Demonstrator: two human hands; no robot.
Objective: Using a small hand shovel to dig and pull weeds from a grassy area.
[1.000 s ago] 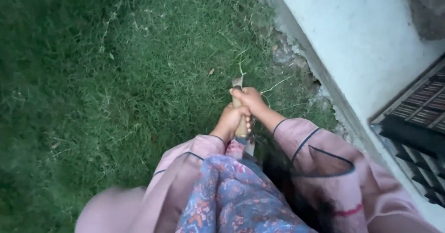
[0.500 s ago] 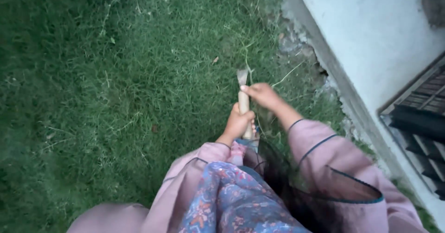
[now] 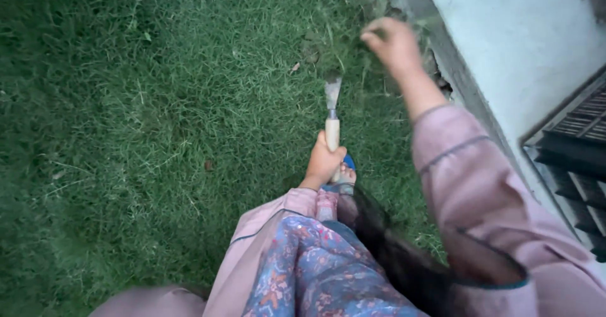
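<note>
Closest to me, my patterned blue skirt [image 3: 315, 266] and pink sleeves fill the bottom edge of the view, with a dark veil trailing beside them. Just past my knee, my left hand [image 3: 323, 160] is wrapped tight around the wooden handle of a small trowel [image 3: 332, 112], whose metal blade points away from me and digs into the lawn [image 3: 158, 115]. I judge I'm mid-weeding, loosening a tuft near the lawn's right edge. Farther out, my right hand [image 3: 392, 42] is raised over the grass by the concrete slab [image 3: 524, 46]; it's blurred, the fingers curled, seemingly around green blades, though I cannot tell for sure. Next I'd need a firm pull near the roots. My foot is mostly hidden under my left hand, and a dark grate [image 3: 574, 146] is cut off at right.
</note>
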